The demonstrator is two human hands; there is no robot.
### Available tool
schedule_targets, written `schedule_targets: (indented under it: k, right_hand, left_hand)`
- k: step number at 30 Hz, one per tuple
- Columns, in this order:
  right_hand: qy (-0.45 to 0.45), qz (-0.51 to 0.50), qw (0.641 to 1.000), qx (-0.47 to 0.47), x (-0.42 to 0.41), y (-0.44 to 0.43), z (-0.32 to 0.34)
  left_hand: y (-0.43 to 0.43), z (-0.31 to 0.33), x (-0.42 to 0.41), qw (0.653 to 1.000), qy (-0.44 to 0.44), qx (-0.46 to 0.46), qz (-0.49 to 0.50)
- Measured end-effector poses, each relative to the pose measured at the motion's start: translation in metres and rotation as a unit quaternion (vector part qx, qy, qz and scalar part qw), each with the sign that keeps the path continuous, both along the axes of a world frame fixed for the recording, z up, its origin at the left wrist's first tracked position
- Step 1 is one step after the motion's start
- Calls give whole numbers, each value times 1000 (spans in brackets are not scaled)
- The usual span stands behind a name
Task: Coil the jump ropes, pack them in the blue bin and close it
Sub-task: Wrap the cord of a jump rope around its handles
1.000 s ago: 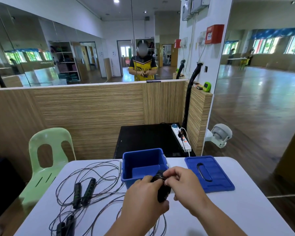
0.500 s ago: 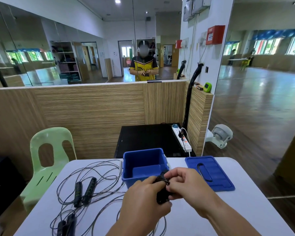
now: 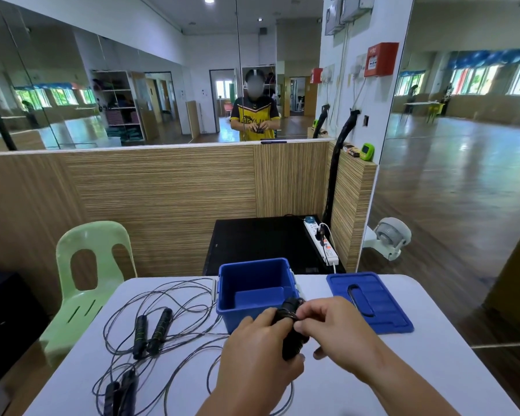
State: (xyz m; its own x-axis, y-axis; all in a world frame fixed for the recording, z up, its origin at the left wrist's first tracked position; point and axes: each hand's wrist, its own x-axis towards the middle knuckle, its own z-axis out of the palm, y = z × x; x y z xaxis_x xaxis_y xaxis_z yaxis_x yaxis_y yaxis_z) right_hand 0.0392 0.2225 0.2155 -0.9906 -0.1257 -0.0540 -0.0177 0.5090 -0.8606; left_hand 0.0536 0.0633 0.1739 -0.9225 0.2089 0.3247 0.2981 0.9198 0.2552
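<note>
Handles (image 3: 293,346) of rope 1 still gripped in left hand (image 3: 252,355), right hand (image 3: 339,328) now pinching cord wrap (image 3: 286,314) higher up vs 1 s ago, just short of blue bin (image 3: 227,321); wrap prob nearly done, other ropes (image 3: 153,331) loose on table (image 3: 357,385), lid (image 3: 386,313) off.

Bin (image 3: 252,274) far centre: solid blue. Lid (image 3: 385,307) right: same blue, ribbed. Bundle (image 3: 291,343) near centre: black. Handles (image 3: 159,331) left: black, green marks. Ropes (image 3: 198,335): grey. Table (image 3: 433,364): white. Chair (image 3: 90,283) far left: pale green. Panel (image 3: 162,205) behind: tan, fine horizontal stripes.
</note>
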Motion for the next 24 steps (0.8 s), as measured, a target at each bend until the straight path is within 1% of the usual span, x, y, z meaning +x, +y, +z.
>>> schedule_targets:
  k: [3, 4, 6, 7, 10, 12, 14, 17, 21, 22, 24]
  right_hand:
    - [36, 7, 997, 69, 0, 2, 2]
    - [34, 14, 997, 72, 1, 2, 2]
    - [0, 31, 999, 39, 1, 4, 1]
    - [-24, 34, 999, 17, 1, 4, 0]
    - [-69, 19, 997, -41, -1, 5, -4]
    - [-79, 17, 996, -49, -1, 5, -5]
    - [-82, 33, 995, -37, 1, 3, -6]
    - [-56, 27, 998, -6, 2, -1, -9]
    - [-1, 15, 1000, -1, 0, 5, -9]
    - [19, 19, 999, 19, 2, 6, -8]
    - [88, 30, 989, 111, 3, 6, -6]
  left_hand:
    - [0, 4, 3, 1000, -15, 22, 7]
    - [0, 4, 4, 1000, -5, 15, 8]
    - [-1, 0, 2, 1000, 13, 5, 0]
    - [-2, 1, 2, 1000, 15, 14, -2]
    - [-4, 3, 2, 1000, 11, 25, -7]
    - [-3, 5, 2, 999, -15, 33, -17]
    - [-1, 4, 0, 999, -9, 37, -14]
    - [3, 4, -2, 1000, 1, 10, -22]
    - [3, 16, 1, 1000, -27, 0, -15]
    - [4, 18, 2, 999, -31, -3, -14]
    - [5, 22, 3, 999, -40, -8, -15]
